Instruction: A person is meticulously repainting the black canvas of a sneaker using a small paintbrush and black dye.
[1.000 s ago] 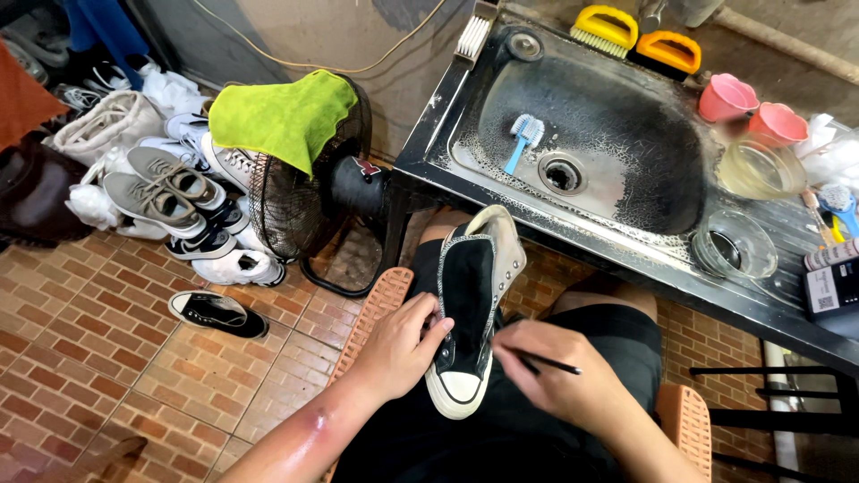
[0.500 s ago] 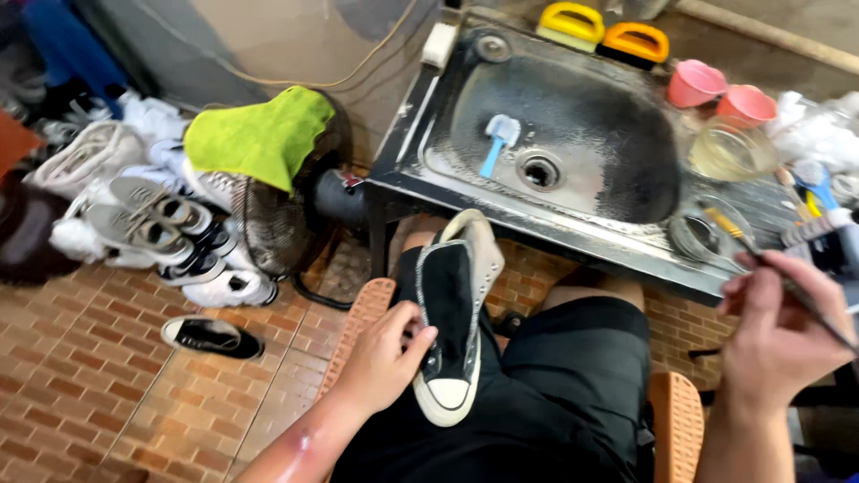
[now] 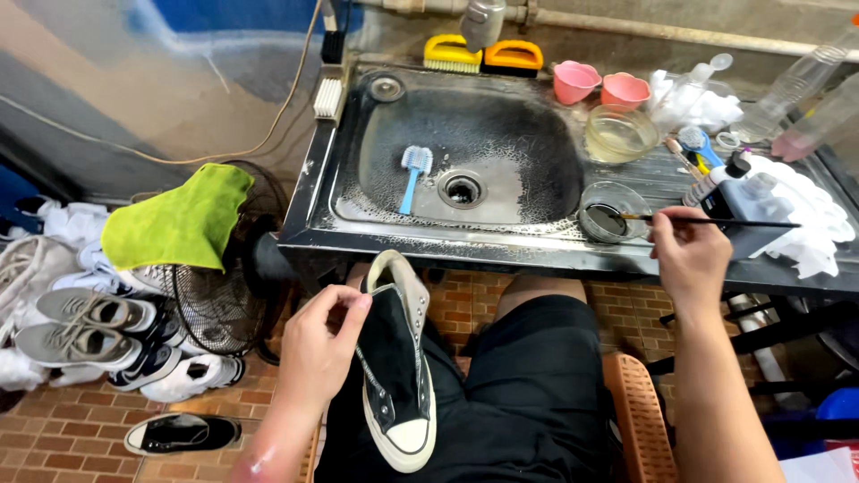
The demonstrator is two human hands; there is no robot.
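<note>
- Your left hand (image 3: 318,353) grips the black high-top sneaker (image 3: 395,367) by the upper edge near the tongue, holding it toe-down over your lap.
- Your right hand (image 3: 691,259) pinches a thin paintbrush (image 3: 716,220), whose tip reaches into the small glass dish (image 3: 611,211) of dark liquid on the sink's drainboard (image 3: 662,179).
- Load only the tip of the bristles, and wipe the excess against the dish's rim so nothing drips on your black shorts (image 3: 528,394) or the sneaker's white toe cap (image 3: 407,438).
- Keep the sneaker steady on your thigh with the panel you mean to touch facing up towards you; the white sole edge is right beside the black canvas, so short strokes away from it look safest.
- Mind the dark bottle (image 3: 729,192) and white cloth (image 3: 805,224) just beside your right hand when you bring the brush across.
- The blue scrubbing brush (image 3: 412,174) lies in the sink basin (image 3: 465,143), well apart from your work.
</note>
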